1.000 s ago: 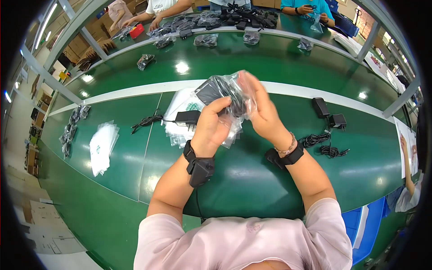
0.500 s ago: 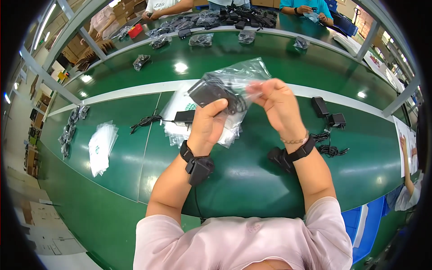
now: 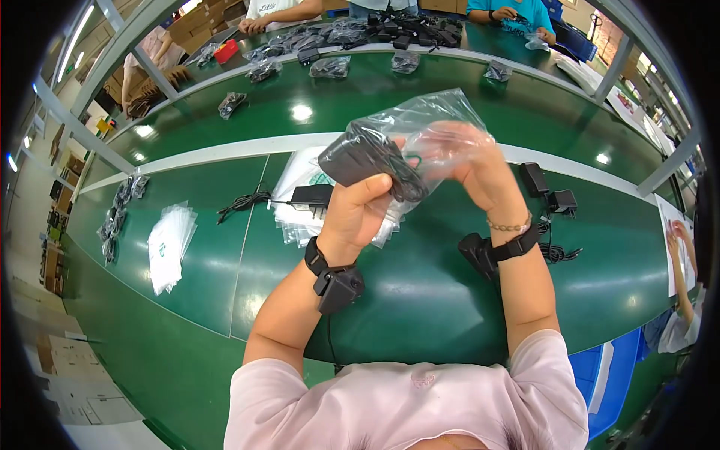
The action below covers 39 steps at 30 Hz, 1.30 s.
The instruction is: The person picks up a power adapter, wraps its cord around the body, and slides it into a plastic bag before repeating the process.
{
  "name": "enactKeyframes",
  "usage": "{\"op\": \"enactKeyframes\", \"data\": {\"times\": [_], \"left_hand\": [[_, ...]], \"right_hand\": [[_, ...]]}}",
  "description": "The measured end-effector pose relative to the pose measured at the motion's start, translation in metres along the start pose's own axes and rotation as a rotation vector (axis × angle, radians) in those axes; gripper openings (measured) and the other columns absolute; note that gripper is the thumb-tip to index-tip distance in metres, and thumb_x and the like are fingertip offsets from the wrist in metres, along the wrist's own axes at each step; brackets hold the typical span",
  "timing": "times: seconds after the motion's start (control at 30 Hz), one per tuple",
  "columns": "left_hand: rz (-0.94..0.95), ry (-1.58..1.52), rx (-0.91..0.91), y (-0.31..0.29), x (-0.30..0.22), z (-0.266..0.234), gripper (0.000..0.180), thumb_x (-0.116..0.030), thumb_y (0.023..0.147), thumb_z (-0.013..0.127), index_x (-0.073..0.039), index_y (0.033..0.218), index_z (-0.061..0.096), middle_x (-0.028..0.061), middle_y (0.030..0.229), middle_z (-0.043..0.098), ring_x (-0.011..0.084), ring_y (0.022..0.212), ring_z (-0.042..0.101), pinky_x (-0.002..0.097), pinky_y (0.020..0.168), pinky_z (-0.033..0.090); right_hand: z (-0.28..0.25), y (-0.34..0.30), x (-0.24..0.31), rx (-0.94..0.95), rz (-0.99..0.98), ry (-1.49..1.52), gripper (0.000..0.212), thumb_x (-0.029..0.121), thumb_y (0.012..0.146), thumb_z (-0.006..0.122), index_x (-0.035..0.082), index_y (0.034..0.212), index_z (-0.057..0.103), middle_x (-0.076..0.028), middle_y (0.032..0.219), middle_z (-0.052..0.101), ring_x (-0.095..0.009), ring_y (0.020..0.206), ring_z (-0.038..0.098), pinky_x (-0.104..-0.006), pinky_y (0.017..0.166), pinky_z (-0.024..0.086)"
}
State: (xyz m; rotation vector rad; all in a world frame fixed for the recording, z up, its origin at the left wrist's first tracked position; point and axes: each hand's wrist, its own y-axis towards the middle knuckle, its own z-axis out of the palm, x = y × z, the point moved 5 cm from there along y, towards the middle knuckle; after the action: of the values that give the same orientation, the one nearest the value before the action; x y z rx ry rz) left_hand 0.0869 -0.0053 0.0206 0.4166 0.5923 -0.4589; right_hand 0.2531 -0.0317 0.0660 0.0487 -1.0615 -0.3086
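My left hand [image 3: 355, 214] grips a black power adapter [image 3: 358, 157] with a coiled cord, which sits inside a clear plastic bag [image 3: 444, 106]. The thumb presses on the near side; the other fingers are mostly hidden behind. At the bag's right end, my right hand [image 3: 487, 180] has its fingers stretched leftward against the loose film, which partly covers them. Below the held bag, another black adapter [image 3: 309, 196] lies with its cord on a stack of clear printed bags [image 3: 292, 180].
Two black adapters [image 3: 534, 180] with cords lie to the right. Another bag pile [image 3: 169, 244] and a row of bagged adapters [image 3: 120, 214] are at left. Beyond a pale divider [image 3: 217, 159], bagged adapters [image 3: 330, 67] are spread out, with people working behind them. A blue bin [image 3: 615, 382] stands lower right.
The bag and adapter have shifted slightly right. My right hand has gone from pinching the bag's end to lying with stretched fingers against its film, farther right. Bagged adapters beyond the divider have slid slightly left.
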Motion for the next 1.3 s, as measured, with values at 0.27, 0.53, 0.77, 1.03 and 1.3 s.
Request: {"op": "enactKeyframes", "data": {"times": [0.27, 0.53, 0.77, 1.03, 1.3], "left_hand": [[-0.027, 0.019, 0.061, -0.002, 0.007, 0.007, 0.047, 0.002, 0.076, 0.057, -0.002, 0.121, 0.043, 0.0153, 0.12, 0.05, 0.0312, 0.11, 0.051, 0.043, 0.093, 0.044], [0.097, -0.021, -0.091, 0.0, -0.002, -0.006, 0.036, 0.002, 0.076, 0.057, 0.0, 0.111, 0.051, 0.01, 0.108, 0.057, 0.0218, 0.101, 0.055, 0.035, 0.091, 0.043], [0.205, 0.282, -0.104, -0.005, 0.014, -0.005, 0.033, -0.004, 0.079, 0.061, -0.003, 0.111, 0.053, 0.0066, 0.107, 0.057, 0.0164, 0.104, 0.052, 0.0318, 0.09, 0.041], [-0.045, 0.353, 0.014, 0.0, 0.029, -0.002, 0.046, -0.009, 0.077, 0.067, -0.004, 0.119, 0.048, 0.0039, 0.111, 0.055, 0.0144, 0.102, 0.051, 0.0284, 0.089, 0.04], [0.096, 0.777, -0.102, 0.005, -0.022, 0.002, 0.042, -0.011, 0.074, 0.07, -0.002, 0.111, 0.052, 0.0029, 0.096, 0.057, 0.0103, 0.093, 0.051, 0.025, 0.076, 0.045]], "right_hand": [[-0.024, 0.007, -0.014, 0.213, 0.074, -0.488, 0.032, 0.024, 0.084, 0.059, 0.0, 0.104, 0.055, -0.007, 0.096, 0.06, -0.014, 0.076, 0.056, -0.0277, 0.062, 0.046], [0.012, -0.003, -0.048, 0.368, 0.158, 0.447, 0.052, 0.037, 0.085, 0.057, -0.001, 0.12, 0.048, -0.007, 0.113, 0.056, -0.013, 0.1, 0.052, -0.0262, 0.083, 0.041], [0.033, -0.026, -0.054, 0.227, 0.172, 0.175, 0.042, 0.021, 0.087, 0.055, -0.003, 0.12, 0.048, -0.008, 0.114, 0.055, -0.012, 0.102, 0.051, -0.0261, 0.09, 0.039], [0.011, -0.021, -0.044, 0.135, -0.036, -0.103, 0.028, 0.012, 0.084, 0.058, -0.007, 0.105, 0.058, -0.009, 0.103, 0.061, -0.016, 0.093, 0.057, -0.0272, 0.081, 0.044], [0.018, -0.026, -0.038, 0.207, -0.517, -0.705, 0.021, 0.007, 0.083, 0.057, -0.007, 0.099, 0.061, -0.011, 0.1, 0.062, -0.015, 0.086, 0.059, -0.0272, 0.076, 0.047]]}}
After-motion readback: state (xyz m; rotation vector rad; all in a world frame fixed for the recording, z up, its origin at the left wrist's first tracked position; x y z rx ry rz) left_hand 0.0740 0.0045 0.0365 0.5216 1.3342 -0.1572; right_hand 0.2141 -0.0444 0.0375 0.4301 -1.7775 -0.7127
